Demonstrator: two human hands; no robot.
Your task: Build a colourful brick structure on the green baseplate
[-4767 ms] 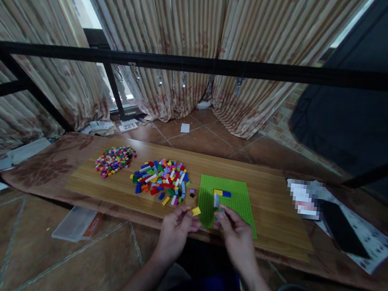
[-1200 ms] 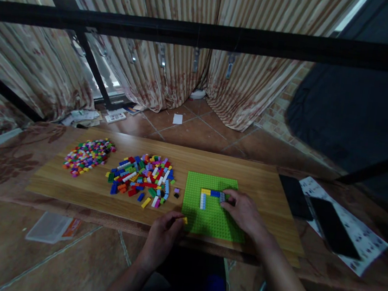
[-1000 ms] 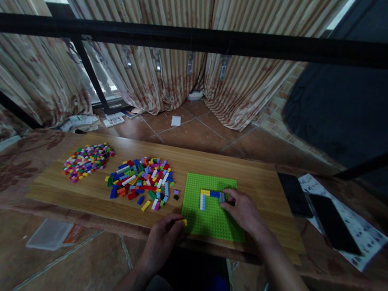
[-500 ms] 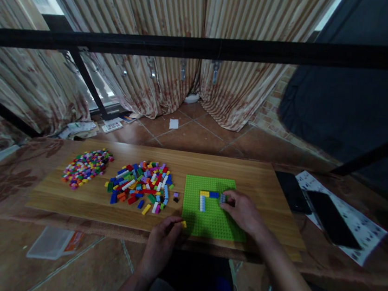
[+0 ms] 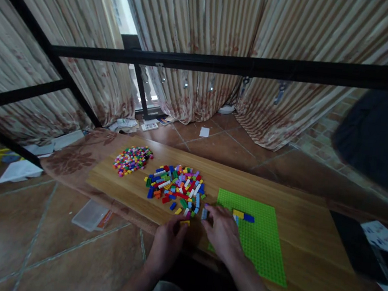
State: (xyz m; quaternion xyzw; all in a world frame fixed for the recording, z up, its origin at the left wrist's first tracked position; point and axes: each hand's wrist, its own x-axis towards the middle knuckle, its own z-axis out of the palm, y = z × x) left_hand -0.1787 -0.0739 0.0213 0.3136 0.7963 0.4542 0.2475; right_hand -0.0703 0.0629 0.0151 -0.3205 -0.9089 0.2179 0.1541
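My left hand is closed in a pinch on a small yellow brick near the table's front edge. Just left of the green baseplate, my right hand grips a grey-blue brick between thumb and fingers. Joined end to end on the plate are a yellow brick and a dark blue brick. A pale blue and white brick below them is mostly hidden by my right hand. The heap of mixed bricks lies left of the plate, close to both hands.
A second heap of tiny coloured pieces lies farther left on the wooden board. Dark flat devices and a printed sheet are at the far right. A clear plastic box rests on the tiled floor.
My right hand has moved left across the baseplate with the grey-blue brick, to the plate's left side. My left hand keeps the yellow brick. The view has turned left and tilted.
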